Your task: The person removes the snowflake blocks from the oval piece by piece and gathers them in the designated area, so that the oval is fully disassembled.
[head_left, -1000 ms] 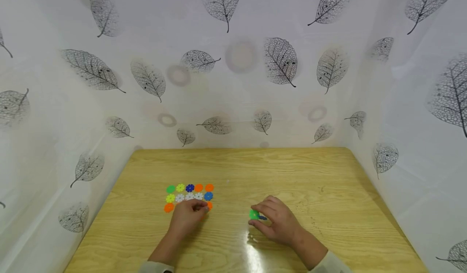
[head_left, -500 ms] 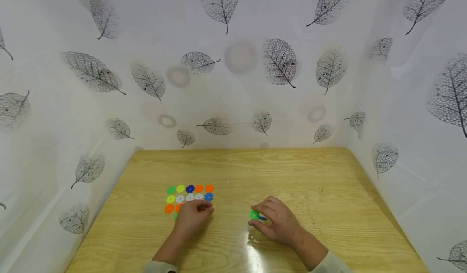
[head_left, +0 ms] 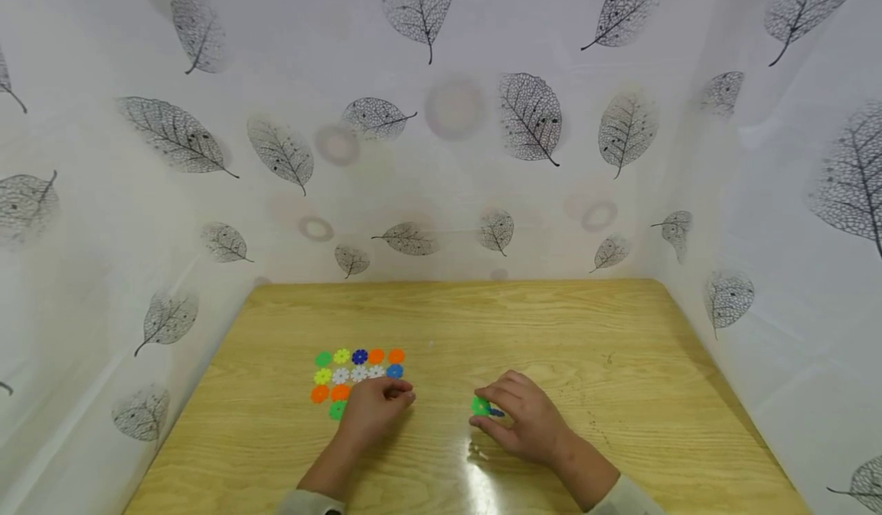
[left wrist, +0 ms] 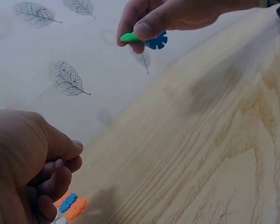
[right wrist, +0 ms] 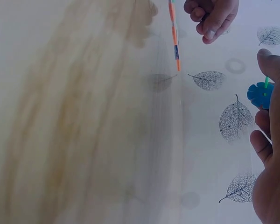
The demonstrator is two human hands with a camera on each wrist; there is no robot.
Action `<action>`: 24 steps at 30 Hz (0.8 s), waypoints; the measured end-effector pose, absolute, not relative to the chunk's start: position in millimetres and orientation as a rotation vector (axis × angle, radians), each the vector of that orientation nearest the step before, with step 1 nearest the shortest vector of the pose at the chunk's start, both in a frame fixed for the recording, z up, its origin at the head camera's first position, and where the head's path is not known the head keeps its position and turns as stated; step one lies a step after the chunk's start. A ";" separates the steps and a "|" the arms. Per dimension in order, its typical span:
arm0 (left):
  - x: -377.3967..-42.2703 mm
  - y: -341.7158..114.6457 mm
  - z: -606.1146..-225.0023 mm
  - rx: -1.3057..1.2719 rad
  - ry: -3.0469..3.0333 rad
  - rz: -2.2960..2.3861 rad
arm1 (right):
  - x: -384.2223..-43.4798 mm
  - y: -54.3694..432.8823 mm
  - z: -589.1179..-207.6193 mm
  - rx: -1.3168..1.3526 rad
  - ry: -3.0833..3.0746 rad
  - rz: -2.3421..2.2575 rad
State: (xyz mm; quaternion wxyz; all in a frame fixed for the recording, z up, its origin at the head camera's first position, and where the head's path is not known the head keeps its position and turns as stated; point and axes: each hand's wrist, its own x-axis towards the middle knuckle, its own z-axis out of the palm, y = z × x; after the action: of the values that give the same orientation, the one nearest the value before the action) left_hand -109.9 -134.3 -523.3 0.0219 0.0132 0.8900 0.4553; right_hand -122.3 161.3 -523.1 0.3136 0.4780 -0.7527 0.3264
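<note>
My right hand [head_left: 527, 417] pinches a green notched plastic building disc [head_left: 480, 405] slotted crosswise into a blue disc [head_left: 496, 412], above the table. Both joined discs show between thumb and fingers in the left wrist view, where the blue disc [left wrist: 157, 41] stands at an angle to the green one. My left hand [head_left: 372, 409] is beside the rows of flat discs, its fingers curled and thumb tip near the index finger; no disc shows between them. Beneath it, an orange disc [left wrist: 77, 209] and a blue disc [left wrist: 67, 202] lie on the table.
Several orange, yellow, white, green and blue discs lie in rows at the left, including a dark blue disc [head_left: 360, 356] and a green disc [head_left: 337, 410]. My left hand hides part of them. Leaf-printed sheeting [head_left: 441, 186] encloses the wooden table [head_left: 551, 324] at back and sides.
My left hand has shifted right, away from the disc rows, uncovering an orange and a green disc. The right hand stays in place with the joined discs.
</note>
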 end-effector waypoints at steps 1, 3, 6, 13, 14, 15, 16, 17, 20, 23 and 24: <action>-110.2 -133.2 -522.9 0.045 2.755 1.412 | -122.3 161.2 -523.1 1.260 -1.984 0.860; -111.0 -131.1 -522.6 0.057 2.751 1.417 | -122.3 161.1 -523.0 1.259 -1.984 0.856; -112.1 -128.3 -522.1 0.077 2.745 1.419 | -122.1 161.1 -522.9 1.256 -1.988 0.855; -113.4 -120.6 -520.5 0.136 2.763 1.401 | -122.0 161.4 -523.3 1.253 -1.994 0.855; -113.6 -119.3 -520.3 0.141 2.761 1.404 | -122.0 161.4 -523.4 1.253 -1.993 0.855; -113.6 -118.0 -520.2 0.145 2.762 1.401 | -122.1 161.4 -523.4 1.253 -1.991 0.855; -113.6 -116.7 -520.1 0.149 2.763 1.400 | -122.1 161.3 -523.5 1.252 -1.991 0.854; -113.6 -115.5 -519.9 0.151 2.762 1.400 | -122.1 161.2 -523.5 1.252 -1.989 0.856; -114.2 -112.7 -520.2 0.158 2.758 1.393 | -122.1 161.1 -523.7 1.255 -1.983 0.861; -114.8 -110.3 -520.6 0.164 2.752 1.388 | -122.1 161.1 -523.7 1.258 -1.976 0.865; -115.0 -109.6 -521.2 0.168 2.750 1.384 | -122.2 161.2 -523.7 1.257 -1.975 0.864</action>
State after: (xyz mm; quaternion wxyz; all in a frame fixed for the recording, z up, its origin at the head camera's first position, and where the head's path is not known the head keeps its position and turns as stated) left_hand -115.0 -109.6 -521.2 0.0291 0.0546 0.8915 0.4487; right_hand -122.2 161.2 -523.7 0.3174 0.4778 -0.7505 0.3284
